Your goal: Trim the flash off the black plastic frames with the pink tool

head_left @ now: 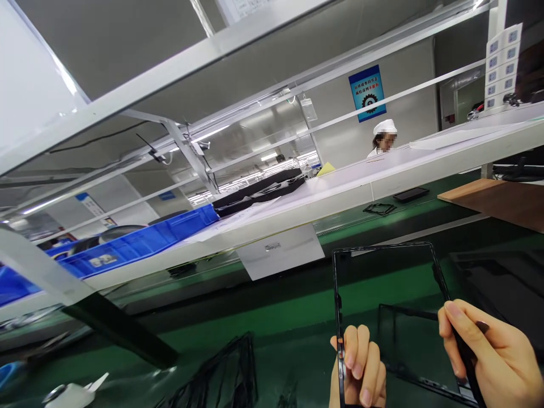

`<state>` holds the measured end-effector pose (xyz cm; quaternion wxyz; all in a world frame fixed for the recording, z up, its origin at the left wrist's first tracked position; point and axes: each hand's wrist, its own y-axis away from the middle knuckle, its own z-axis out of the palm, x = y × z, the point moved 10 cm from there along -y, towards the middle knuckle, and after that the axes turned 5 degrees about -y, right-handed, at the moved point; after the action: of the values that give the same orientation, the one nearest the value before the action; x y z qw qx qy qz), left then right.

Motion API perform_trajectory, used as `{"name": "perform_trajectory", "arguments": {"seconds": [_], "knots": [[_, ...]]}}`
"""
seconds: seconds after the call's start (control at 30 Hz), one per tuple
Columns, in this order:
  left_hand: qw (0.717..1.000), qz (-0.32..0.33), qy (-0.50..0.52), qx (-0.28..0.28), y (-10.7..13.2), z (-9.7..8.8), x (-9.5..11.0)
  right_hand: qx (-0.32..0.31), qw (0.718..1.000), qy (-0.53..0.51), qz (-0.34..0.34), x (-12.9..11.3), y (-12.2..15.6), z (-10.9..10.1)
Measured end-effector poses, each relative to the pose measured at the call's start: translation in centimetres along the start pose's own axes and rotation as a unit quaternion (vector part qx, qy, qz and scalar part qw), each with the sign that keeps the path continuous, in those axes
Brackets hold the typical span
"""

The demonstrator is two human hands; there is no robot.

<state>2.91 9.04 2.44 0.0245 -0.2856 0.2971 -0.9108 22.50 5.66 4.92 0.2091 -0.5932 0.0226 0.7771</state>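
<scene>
I hold a thin black rectangular frame (382, 247) upright in front of me, over the green conveyor belt (276, 317). My left hand (357, 368) grips the frame's left edge near the bottom, fingers curled round it. My right hand (488, 351) pinches the frame's right edge, thumb and fingers closed on it. Through the frame's opening I see a second black frame (399, 311) lying on the belt below.
A long white shelf (340, 192) runs above the belt, carrying blue bins (140, 241) and black trays (259, 190). More black frames (225, 374) lie at the belt's near edge. A wooden board (497, 198) sits at right. A person in a white cap (385, 136) works beyond the shelf.
</scene>
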Motion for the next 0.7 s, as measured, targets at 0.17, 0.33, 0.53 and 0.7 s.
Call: {"name": "perform_trajectory", "arguments": {"seconds": [0.17, 0.33, 0.53, 0.7], "knots": [[0.981, 0.045, -0.173, 0.073, -0.3, -1.4, 1.4, -0.031, 0.998, 0.011, -0.059, -0.5, -0.9, -0.9], [0.950, 0.116, -0.265, 0.119, 1.2, -3.4, 4.1, -0.059, 0.994, 0.007, -0.091, -1.1, -1.5, -1.8], [0.904, 0.148, -0.365, 0.169, 3.7, -7.1, 7.9, -0.067, 0.993, 0.004, -0.097, -2.2, -1.2, -1.8], [0.872, 0.110, -0.425, 0.216, 6.5, -8.7, 11.5, -0.077, 0.993, -0.001, -0.088, -1.5, -1.4, -1.7]]}}
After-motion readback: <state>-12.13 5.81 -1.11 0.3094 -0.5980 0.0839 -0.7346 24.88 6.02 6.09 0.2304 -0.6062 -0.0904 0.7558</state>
